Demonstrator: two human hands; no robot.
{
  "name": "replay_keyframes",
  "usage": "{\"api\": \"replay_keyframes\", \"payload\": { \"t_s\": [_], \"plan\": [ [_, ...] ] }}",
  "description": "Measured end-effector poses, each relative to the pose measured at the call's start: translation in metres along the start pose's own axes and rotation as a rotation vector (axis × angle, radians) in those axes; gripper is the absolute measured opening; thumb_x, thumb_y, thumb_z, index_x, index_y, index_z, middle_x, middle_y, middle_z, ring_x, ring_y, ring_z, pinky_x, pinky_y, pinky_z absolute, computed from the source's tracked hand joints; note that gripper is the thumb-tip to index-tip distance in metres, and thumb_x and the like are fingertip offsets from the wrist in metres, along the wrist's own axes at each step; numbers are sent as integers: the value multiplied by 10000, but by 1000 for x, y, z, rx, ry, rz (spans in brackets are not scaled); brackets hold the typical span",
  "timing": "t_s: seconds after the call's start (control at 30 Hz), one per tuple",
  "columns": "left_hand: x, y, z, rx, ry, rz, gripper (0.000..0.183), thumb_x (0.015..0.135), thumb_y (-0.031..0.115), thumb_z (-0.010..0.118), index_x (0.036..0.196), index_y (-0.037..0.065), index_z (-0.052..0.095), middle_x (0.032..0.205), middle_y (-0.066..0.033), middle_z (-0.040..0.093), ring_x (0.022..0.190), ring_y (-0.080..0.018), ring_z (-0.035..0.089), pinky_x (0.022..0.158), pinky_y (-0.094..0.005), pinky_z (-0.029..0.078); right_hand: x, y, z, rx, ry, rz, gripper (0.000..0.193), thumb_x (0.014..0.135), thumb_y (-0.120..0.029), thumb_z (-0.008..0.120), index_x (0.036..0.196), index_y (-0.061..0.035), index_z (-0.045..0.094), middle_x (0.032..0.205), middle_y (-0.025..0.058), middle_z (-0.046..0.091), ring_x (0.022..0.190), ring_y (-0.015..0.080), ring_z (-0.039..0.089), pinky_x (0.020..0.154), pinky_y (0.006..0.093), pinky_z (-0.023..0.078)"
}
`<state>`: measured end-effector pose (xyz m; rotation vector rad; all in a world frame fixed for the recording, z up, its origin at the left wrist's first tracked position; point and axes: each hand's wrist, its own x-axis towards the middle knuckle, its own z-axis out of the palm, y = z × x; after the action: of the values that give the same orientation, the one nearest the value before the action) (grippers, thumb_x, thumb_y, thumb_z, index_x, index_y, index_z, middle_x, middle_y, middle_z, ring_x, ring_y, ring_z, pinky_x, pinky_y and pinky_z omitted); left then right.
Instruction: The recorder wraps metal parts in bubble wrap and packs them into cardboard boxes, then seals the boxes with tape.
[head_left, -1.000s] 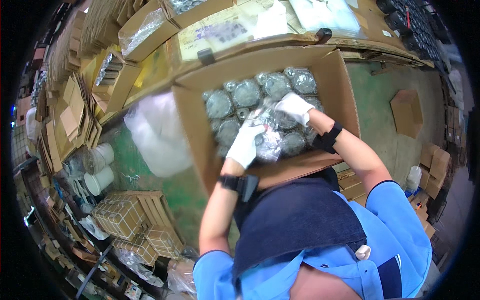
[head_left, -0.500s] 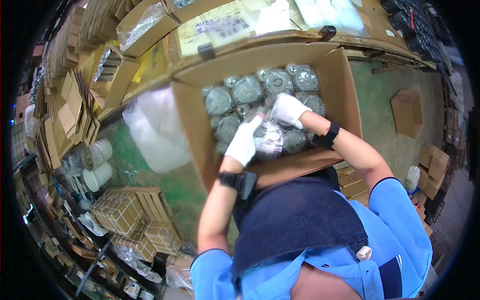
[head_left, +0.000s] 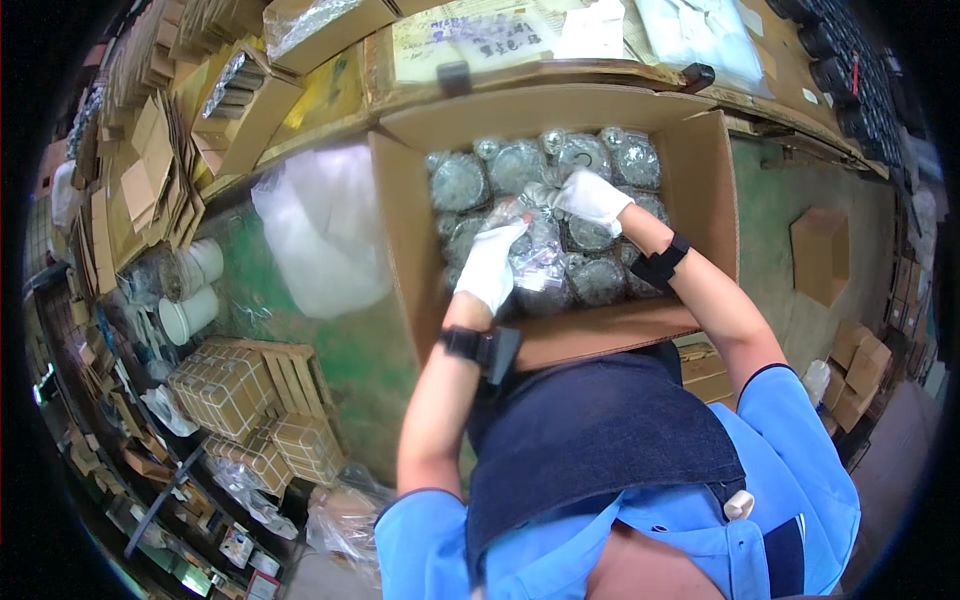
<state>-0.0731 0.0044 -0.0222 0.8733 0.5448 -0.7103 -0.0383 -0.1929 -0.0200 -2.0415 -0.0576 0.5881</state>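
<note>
the white-gloved left hand (head_left: 488, 272) and white-gloved right hand (head_left: 594, 198) pinch a clear crinkled plastic bag (head_left: 541, 258) between them, likely steadying it, above round grey plastic-wrapped parts (head_left: 458, 182) in a brown cardboard box (head_left: 708, 175) beneath.

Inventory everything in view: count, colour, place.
Open carton: 1, brown, centre
Wrapped round parts: several, grey, inside carton
Clear bag: 1, transparent, centre
Bench: 1, brown, beyond carton
Flat cardboard: many, brown, upper left
Black parts: several, black, upper right
Plastic sheeting: 1, white, left
Tubs: 2, white, left
Strapped cartons: 3+, brown, lower left
Floor carton: 1, brown, right
Apron: 1, dark blue, torso
Left hand: 1, white-gloved, at bag
Right hand: 1, white-gloved, at bag
</note>
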Motion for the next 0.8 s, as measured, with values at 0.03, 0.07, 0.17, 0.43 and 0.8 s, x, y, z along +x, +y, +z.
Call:
{"api": "replay_keyframes", "payload": {
  "t_s": [0.03, 0.07, 0.17, 0.43, 0.8],
  "plan": [
    [1, -1, -5, -4, 6, 2, 258, 833, 50, 644, 1090, 29, 653, 937, -41, 659, 858, -160, 606, 773, -307, 523, 6, 11, 3, 0, -7, -1, 504, 873, -456, 640, 897, 46, 673, 797, 182, 667, 671, 250, 589, 679, 354, 483],
    [5, -3, -3, 59, -33, 10, 241, 849, 51, 620, 1084, 10, 649, 967, -54, 661, 886, -156, 603, 802, -292, 505, 12, 33, -2, -146, -6, -126, 488, 866, -464, 644, 907, 20, 683, 788, 173, 670, 670, 261, 594, 685, 352, 484],
    [11, -12, -24, 159, 51, 67, 196, 871, 65, 593, 1043, -3, 658, 969, -69, 664, 884, -152, 604, 806, -283, 494, 27, 14, 13, -81, -42, 41, 432, 871, -419, 657, 892, 11, 697, 727, 134, 663, 609, 204, 583, 616, 333, 470],
    [-1, 2, -17, -196, 184, -94, 147, 887, 69, 556, 1019, 37, 613, 956, -111, 648, 849, -279, 646, 710, -502, 571, 38, -2, 20, -83, 353, 287, 513, 903, -449, 604, 885, 56, 685, 794, 157, 679, 728, 218, 641, 688, 339, 505],
    [-49, 22, -18, -42, 11, -194, 298, 904, 83, 517, 1197, 27, 535, 1032, -162, 642, 891, -285, 656, 768, -417, 575, 55, -28, 45, 125, -117, 385, 561, 847, -458, 670, 1093, 46, 639, 1006, 220, 673, 972, 274, 634, 871, 352, 478]
  ]
}}
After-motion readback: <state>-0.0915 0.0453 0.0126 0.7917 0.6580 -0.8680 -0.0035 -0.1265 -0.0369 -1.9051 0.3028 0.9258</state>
